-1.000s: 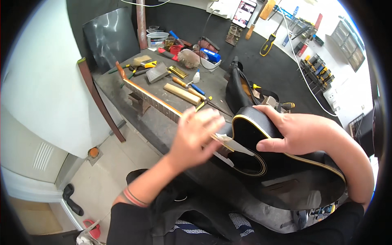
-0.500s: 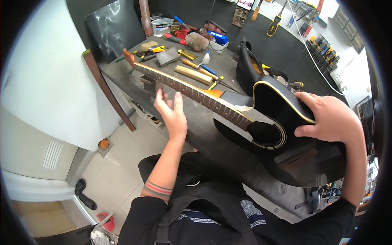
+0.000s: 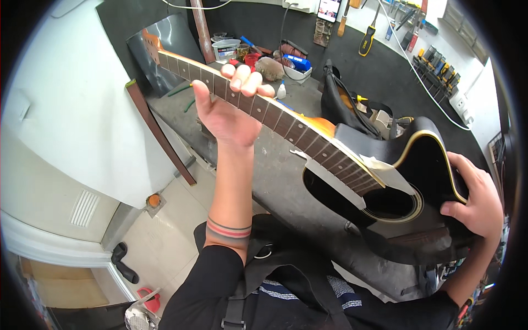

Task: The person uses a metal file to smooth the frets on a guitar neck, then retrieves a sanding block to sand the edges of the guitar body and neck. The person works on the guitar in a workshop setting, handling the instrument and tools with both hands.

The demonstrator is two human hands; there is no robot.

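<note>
A black acoustic guitar (image 3: 357, 217) with cream edging is held tilted above the bench, its neck running up to the far left. No strings show on the brown fretboard (image 3: 291, 129). My left hand (image 3: 231, 118) is closed round the neck from underneath, fingertips curling over the far edge and thumb on the near side. At the cutaway side of the body, my right hand (image 3: 476, 201) grips the rim, with its thumb on the top. Pale strips of tape or card (image 3: 335, 184) lie along both sides of the fretboard end, by the round soundhole (image 3: 390, 203).
The dark workbench (image 3: 278, 165) lies beneath the guitar. Behind it stand a black bag (image 3: 344, 99), a white tub (image 3: 226, 49) and a white tray (image 3: 300, 72). Screwdrivers (image 3: 437, 69) hang on the wall at right. A brown strip of wood (image 3: 159, 132) leans at left.
My left hand has risen from below the neck and closed round it. The guitar has shifted right and its headstock has come up. My right hand has moved right and down with the body.
</note>
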